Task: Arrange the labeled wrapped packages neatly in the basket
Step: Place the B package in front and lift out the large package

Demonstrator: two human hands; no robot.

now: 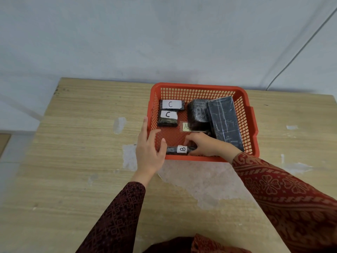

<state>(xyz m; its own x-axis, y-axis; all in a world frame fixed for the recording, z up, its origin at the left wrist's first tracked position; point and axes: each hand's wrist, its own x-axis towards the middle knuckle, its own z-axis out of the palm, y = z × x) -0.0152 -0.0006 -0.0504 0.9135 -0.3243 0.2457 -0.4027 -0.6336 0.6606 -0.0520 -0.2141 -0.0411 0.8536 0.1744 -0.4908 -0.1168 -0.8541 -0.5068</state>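
An orange mesh basket [251,114] stands on the wooden table. Two black wrapped packages labeled C [171,104] [168,117] lie one behind the other at its far left. A rounded black package [197,114] partly covers a yellow label. A long black package [224,121] leans along the right wall. A narrow package labeled B [180,149] stands against the near wall. My right hand [206,146] grips its right end. My left hand [149,150] rests over the basket's near left corner, fingers touching the B package's left end.
The wooden table [82,143] has worn pale patches in front of the basket. A pale wall rises behind the table, with a thin cable [299,50] running down it at the right. The table's left edge drops off near the wall.
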